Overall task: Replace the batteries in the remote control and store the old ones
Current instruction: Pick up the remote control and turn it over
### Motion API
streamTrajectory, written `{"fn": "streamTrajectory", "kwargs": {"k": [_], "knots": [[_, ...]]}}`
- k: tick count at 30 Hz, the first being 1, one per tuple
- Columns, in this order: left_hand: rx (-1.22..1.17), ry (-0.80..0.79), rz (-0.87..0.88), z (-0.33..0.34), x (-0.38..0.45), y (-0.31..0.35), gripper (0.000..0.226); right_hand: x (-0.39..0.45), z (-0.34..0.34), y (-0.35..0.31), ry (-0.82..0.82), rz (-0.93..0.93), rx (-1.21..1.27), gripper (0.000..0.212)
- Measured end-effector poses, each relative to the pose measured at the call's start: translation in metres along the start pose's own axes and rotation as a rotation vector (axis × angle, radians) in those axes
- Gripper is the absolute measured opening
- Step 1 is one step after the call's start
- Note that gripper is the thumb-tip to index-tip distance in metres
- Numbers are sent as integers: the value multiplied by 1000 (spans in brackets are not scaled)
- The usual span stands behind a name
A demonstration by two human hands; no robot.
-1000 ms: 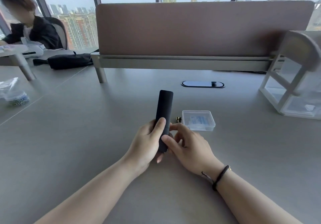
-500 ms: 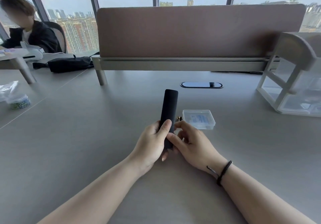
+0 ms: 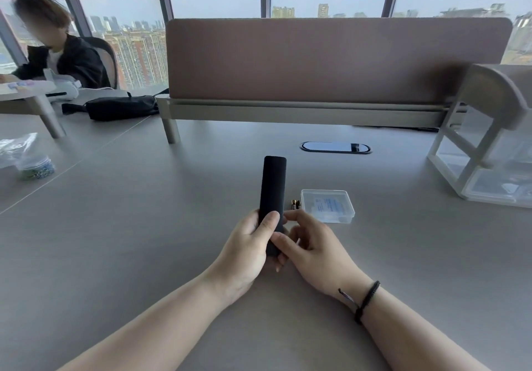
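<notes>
A black remote control (image 3: 273, 186) is held upright-tilted above the grey desk (image 3: 144, 241), its plain back toward me. My left hand (image 3: 250, 244) grips its lower end, thumb across the back. My right hand (image 3: 311, 247) holds the same lower end from the right, thumb pressed on the near edge and fingers curled beside it. Two small batteries (image 3: 296, 205) lie on the desk just behind my right hand. A clear lidded plastic box (image 3: 328, 205) sits right of them, closed.
A brown divider panel (image 3: 331, 60) closes the desk's far side, with a cable port (image 3: 335, 147) before it. A white drawer rack (image 3: 489, 146) stands at the right. A person (image 3: 57, 51), a black pouch (image 3: 121, 107) and a plastic bag (image 3: 26, 157) occupy the left.
The remote has tilted slightly more upright and stayed in both hands. My right thumb shifted up along the remote's lower edge. The camera view moved a little.
</notes>
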State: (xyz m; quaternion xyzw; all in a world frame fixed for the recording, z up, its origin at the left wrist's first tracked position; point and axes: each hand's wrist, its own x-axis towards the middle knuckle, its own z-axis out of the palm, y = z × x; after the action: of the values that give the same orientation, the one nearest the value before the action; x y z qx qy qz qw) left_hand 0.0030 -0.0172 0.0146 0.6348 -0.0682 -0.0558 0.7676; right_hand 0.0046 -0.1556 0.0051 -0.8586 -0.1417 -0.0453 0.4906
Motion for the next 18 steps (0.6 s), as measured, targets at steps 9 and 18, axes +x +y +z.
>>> {"fn": "streamTrajectory", "kwargs": {"k": [9, 18], "knots": [[8, 12, -21, 5, -4, 1, 17, -4, -1, 1, 6, 30, -13, 31], [-26, -51, -25, 1, -2, 5, 18, -5, 3, 2, 32, 34, -24, 45]]}}
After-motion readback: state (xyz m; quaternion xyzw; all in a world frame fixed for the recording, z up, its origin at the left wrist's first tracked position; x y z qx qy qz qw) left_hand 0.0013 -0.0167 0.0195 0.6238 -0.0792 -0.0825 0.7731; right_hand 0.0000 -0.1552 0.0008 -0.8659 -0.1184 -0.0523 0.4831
